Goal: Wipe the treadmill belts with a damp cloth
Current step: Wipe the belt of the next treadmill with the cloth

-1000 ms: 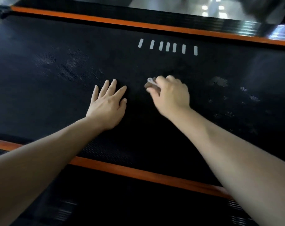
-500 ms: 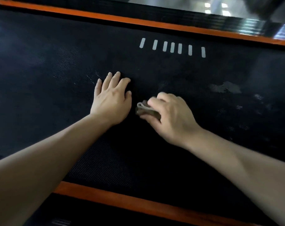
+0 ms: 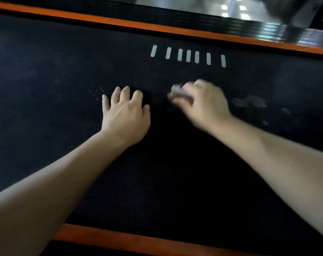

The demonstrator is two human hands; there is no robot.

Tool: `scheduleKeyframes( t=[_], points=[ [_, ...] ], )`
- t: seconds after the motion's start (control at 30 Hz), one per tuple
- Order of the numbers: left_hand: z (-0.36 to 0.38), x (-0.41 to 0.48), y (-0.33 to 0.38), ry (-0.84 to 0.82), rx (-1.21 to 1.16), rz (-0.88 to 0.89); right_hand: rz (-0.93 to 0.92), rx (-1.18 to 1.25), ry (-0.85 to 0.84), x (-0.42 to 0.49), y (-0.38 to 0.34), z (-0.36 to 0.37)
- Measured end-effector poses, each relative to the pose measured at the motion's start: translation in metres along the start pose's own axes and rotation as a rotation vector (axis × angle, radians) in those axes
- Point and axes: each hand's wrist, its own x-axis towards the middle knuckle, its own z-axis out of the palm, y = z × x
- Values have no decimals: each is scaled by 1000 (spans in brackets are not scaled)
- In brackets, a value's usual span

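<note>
Blurred, but the right hand (image 3: 203,103) seems to bunch the soft, light cloth (image 3: 177,89) whole in curled fingers; the left hand (image 3: 126,115) rests spread on the belt (image 3: 64,74).

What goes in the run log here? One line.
phase: wiping | right hand: grips cloth on belt | left hand: rests on belt | pale smudge: right of cloth, untouched

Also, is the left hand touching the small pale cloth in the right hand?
Apart. The head view shows a strip of black textured treadmill belt between the left hand and the small pale cloth gripped by the right hand.
</note>
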Motion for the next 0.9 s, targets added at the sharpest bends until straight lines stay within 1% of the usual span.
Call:
scheduleKeyframes(
  t=[0.07, 0.1, 0.13, 0.2, 0.23, 0.3, 0.33, 0.37, 0.43, 0.47, 0.5, 0.53, 0.63, 0.67, 0.7, 0.73, 0.8, 0.83, 0.87, 0.9],
  points=[
    [4, 2, 7, 5, 2, -38, 240, -70, 10, 29, 25, 0],
    [7, 2, 9, 8, 8, -46, 292, -71, 15, 32, 27, 2],
    [10, 1, 9, 9, 16, -39, 280, -55, 13, 27, 20, 4],
    [13, 1, 7, 14, 27, -18, 82, 54, 3, 2, -6, 3],
    [13, 1, 6, 16, 30, -13, -6, 128, -39, -13, -15, 0],
    [13, -1, 5, 17, 35, -8, -74, 174, -93, -22, -7, -5],
    [13, -1, 5, 19, 39, -4, -46, 119, -67, -15, 7, -5],
    [14, -1, 5, 19, 45, -2, 24, 54, -19, -2, 25, -3],
    [15, -2, 5, 19, 56, -1, 297, -33, 40, 22, 57, -6],
    [15, -1, 5, 24, 62, 0, 402, -47, 60, 29, 63, -6],
    [15, -1, 5, 28, 64, 4, 434, -52, 68, 30, 60, -4],
    [15, -1, 5, 30, 63, 20, 397, -45, 52, 26, 51, -2],
    [14, 1, 8, 0, 56, 84, 162, 69, -43, 1, 23, -3],
    [13, 2, 9, -15, 53, 81, 136, 60, -59, -1, 26, -4],
    [13, 4, 10, -29, 50, 70, 152, 12, -36, 5, 37, -5],
    [13, 5, 11, -42, 51, 57, 223, -44, -6, 18, 51, -5],
    [14, 5, 12, -58, 72, 53, 445, -79, 43, 48, 78, -7],
    [15, 4, 12, -57, 86, 57, 516, -77, 56, 58, 83, -8],
    [15, 4, 12, -56, 96, 60, 520, -77, 54, 63, 79, -5],
    [15, 4, 12, -55, 101, 60, 468, -64, 33, 62, 68, -2]
  ],
)
